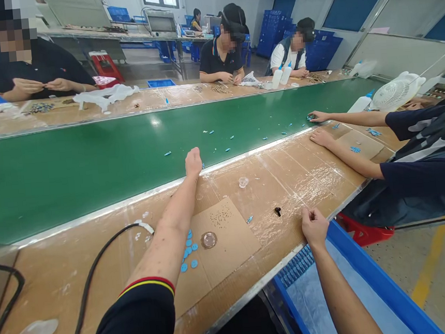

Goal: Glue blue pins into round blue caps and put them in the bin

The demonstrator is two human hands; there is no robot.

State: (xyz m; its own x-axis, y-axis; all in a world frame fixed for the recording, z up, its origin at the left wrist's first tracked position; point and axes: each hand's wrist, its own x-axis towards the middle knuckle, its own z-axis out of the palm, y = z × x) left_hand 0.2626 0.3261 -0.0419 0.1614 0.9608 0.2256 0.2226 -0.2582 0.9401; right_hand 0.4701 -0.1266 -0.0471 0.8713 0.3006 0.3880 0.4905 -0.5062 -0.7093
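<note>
My left hand (193,162) reaches far forward to the edge of the green conveyor belt (70,170), fingers curled shut over small blue parts (221,150) lying there; what it holds is hidden. My right hand (314,225) rests closed at the near edge of the taped cardboard worktop (305,175), thumb and fingers pinched together, nothing visible in them. Between my arms lie several blue round discs (188,249), a small clear dish (209,239), a patch of tiny dark screws (221,216), a single blue part (249,219) and a small black piece (278,211).
A black cable (88,282) crosses the worktop at left. A blue bin (358,290) lined with plastic sits below my right arm. A co-worker's arms (345,146) rest on the table at right, beside a white fan (395,92). Other people sit across the belt.
</note>
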